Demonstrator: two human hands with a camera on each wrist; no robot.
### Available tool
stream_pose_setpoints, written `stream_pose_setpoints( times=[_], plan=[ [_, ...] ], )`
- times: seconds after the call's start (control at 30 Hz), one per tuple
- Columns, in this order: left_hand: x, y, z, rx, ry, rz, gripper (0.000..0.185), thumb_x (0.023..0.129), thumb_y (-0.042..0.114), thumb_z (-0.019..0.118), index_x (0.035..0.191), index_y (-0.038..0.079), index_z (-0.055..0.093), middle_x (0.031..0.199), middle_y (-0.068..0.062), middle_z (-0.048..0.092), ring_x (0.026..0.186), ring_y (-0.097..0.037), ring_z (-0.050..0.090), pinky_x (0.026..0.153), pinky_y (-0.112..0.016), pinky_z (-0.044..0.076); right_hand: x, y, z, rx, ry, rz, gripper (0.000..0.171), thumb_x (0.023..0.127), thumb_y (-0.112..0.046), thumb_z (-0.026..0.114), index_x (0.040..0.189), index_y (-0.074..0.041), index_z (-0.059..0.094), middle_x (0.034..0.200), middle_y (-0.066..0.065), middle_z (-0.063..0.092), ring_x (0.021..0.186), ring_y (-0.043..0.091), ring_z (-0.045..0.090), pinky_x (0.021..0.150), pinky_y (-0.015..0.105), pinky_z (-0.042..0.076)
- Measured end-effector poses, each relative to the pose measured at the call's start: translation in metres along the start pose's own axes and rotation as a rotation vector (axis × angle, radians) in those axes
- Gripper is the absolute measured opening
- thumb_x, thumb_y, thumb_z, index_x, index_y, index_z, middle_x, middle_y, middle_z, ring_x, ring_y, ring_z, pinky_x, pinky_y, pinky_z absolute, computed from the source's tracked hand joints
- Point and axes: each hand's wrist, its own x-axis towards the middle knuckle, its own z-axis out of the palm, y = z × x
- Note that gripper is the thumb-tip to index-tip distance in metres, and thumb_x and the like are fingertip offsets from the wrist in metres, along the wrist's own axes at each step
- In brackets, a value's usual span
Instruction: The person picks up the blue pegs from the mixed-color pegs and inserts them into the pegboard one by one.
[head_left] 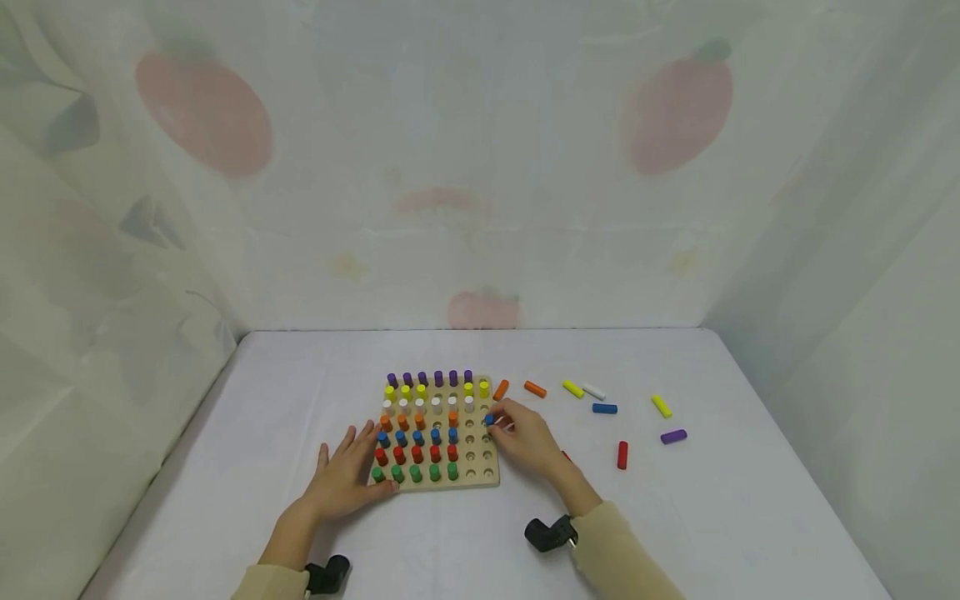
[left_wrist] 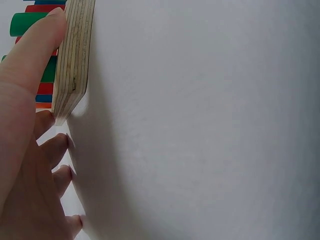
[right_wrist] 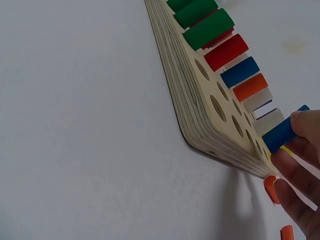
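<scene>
A wooden peg board (head_left: 480,477) lies on the white table, with rows of purple, yellow, white, orange, blue, red and green pegs standing in it. My right hand (head_left: 525,437) pinches a blue peg (head_left: 489,419) at the board's right side, over the empty holes; the right wrist view shows that blue peg (right_wrist: 282,133) between my fingertips (right_wrist: 305,125) just above the board (right_wrist: 200,115). My left hand (head_left: 345,479) lies flat with straight fingers against the board's near left corner; its thumb (left_wrist: 35,55) rests on the board's edge (left_wrist: 75,55).
Loose pegs lie to the right of the board: orange (head_left: 501,389), orange (head_left: 535,388), yellow (head_left: 573,389), white (head_left: 594,391), blue (head_left: 604,408), yellow (head_left: 662,406), purple (head_left: 673,436), red (head_left: 622,455). Cloth walls close in the table at the back and sides.
</scene>
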Motion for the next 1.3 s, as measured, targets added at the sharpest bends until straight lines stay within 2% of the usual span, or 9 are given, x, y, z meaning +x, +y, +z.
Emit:
stream_pose_setpoints(
  times=[0.2,0.6,0.83,1.07,1.3],
  plan=[
    [0.000,0.000,0.000,-0.006,-0.002,0.001,0.101,0.066,0.064,0.068,0.143,0.010,0.032,0.150,-0.013,0.028,0.137,-0.041,0.017,0.100,-0.072,0.001,0.002,-0.003,0.005,0.003,-0.007,-0.024,0.019,0.088,-0.017,0.062,0.106,-0.015,0.058,0.099,-0.006,0.062,0.086,0.005,0.057,0.077,0.024,0.052],
    [-0.001,0.004,-0.002,-0.004,0.005,0.000,0.101,0.067,0.064,0.068,0.144,0.010,0.032,0.149,-0.013,0.028,0.137,-0.042,0.018,0.100,-0.072,0.001,0.003,-0.014,0.007,0.018,-0.023,-0.081,0.015,0.087,-0.015,0.062,0.101,-0.015,0.058,0.090,-0.007,0.062,0.080,0.005,0.057,0.072,0.021,0.051],
    [-0.002,0.006,-0.003,-0.002,0.012,0.003,0.100,0.067,0.063,0.069,0.143,0.009,0.033,0.149,-0.014,0.029,0.137,-0.042,0.019,0.099,-0.072,0.002,0.005,-0.017,0.012,0.012,-0.057,-0.064,0.018,0.088,-0.014,0.061,0.105,-0.011,0.058,0.089,-0.007,0.061,0.079,0.003,0.056,0.071,0.018,0.050],
    [-0.002,0.006,-0.004,-0.002,0.010,0.007,0.099,0.067,0.063,0.068,0.143,0.010,0.032,0.149,-0.014,0.029,0.137,-0.042,0.019,0.099,-0.072,0.002,0.005,-0.019,0.015,0.002,-0.061,-0.086,0.018,0.087,-0.011,0.062,0.104,-0.012,0.058,0.086,-0.006,0.062,0.075,0.003,0.057,0.067,0.017,0.050],
    [-0.001,0.005,-0.003,-0.002,0.007,0.004,0.099,0.067,0.063,0.068,0.143,0.010,0.033,0.149,-0.014,0.029,0.137,-0.042,0.019,0.099,-0.073,0.002,0.007,-0.016,0.018,0.000,-0.086,-0.061,0.016,0.088,-0.014,0.062,0.102,-0.014,0.057,0.085,-0.008,0.061,0.075,0.002,0.056,0.067,0.015,0.049]
  ],
)
